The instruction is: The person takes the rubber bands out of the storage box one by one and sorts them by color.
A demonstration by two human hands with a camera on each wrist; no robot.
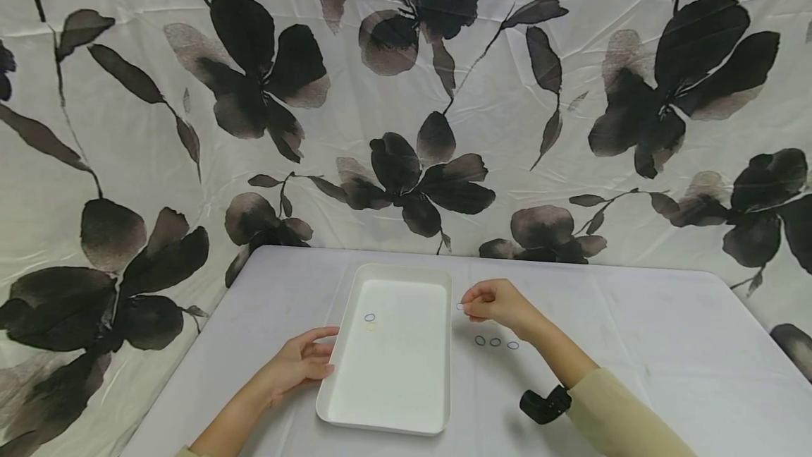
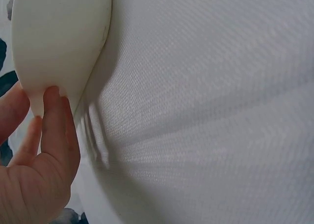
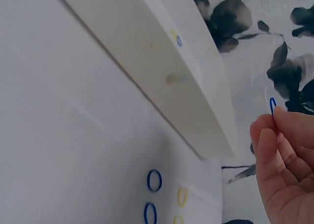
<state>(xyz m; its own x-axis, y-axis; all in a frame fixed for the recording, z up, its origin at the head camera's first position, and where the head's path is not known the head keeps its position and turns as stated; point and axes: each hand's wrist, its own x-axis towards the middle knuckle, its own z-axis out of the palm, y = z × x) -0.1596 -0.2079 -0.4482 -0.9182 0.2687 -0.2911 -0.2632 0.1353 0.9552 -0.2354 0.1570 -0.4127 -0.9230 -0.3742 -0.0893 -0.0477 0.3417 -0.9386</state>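
A white rectangular tray (image 1: 385, 400) lies on the table. In it are a blue rubber band (image 1: 370, 317) and a yellow rubber band (image 1: 371, 327), side by side. My left hand (image 1: 298, 365) touches the tray's left wall with extended fingers; the left wrist view shows the fingertips (image 2: 51, 94) against the outer wall. Just beyond the tray's right rim, my right hand (image 1: 501, 304) pinches a small blue rubber band (image 3: 272, 106) between thumb and fingertips, held above the table. Several loose bands lie below that hand, among them a blue one (image 3: 154, 181) and a yellow one (image 3: 182, 196).
The table (image 1: 666, 344) has a white cloth with faint creases. Behind it hangs a white curtain (image 1: 507, 125) with dark flowers. A black device (image 1: 545, 405) sits at the right wrist, by the sleeve (image 1: 622, 415).
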